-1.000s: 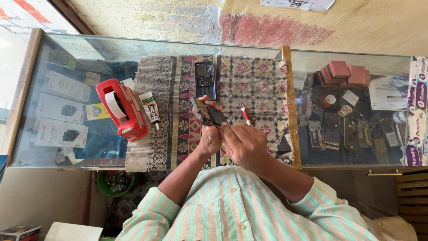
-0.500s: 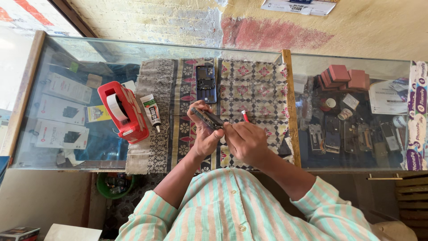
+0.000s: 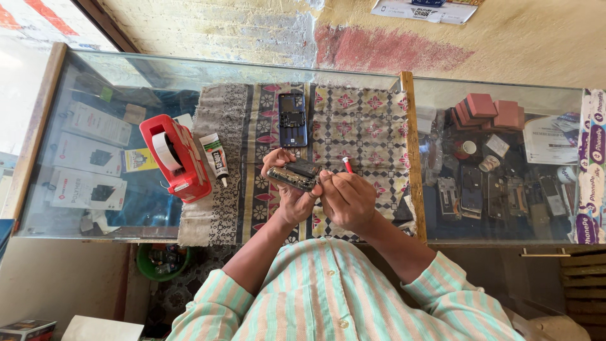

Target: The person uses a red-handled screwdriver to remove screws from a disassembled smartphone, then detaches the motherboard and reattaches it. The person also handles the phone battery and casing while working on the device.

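Head view: person at glass desk [image 3: 95, 76], patterned cloth [image 3: 366, 126] spread on top.
Left hand [image 3: 291, 199]: grip closed around opened phone [image 3: 295, 174], held above the cloth, tilted.
Right hand [image 3: 347, 201]: grip pinched on red-tipped tool [image 3: 347, 165], touching the phone's right end.
Second phone [image 3: 292, 119]: blue, flat on cloth, just beyond the hands.
Tape dispenser [image 3: 177, 158]: red, left of hands.
Glue tube [image 3: 216, 158]: just beside the dispenser.

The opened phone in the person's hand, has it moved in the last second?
Yes. The opened phone in the left hand has tipped flatter and dropped slightly nearer the person, away from the blue phone lying on the cloth.
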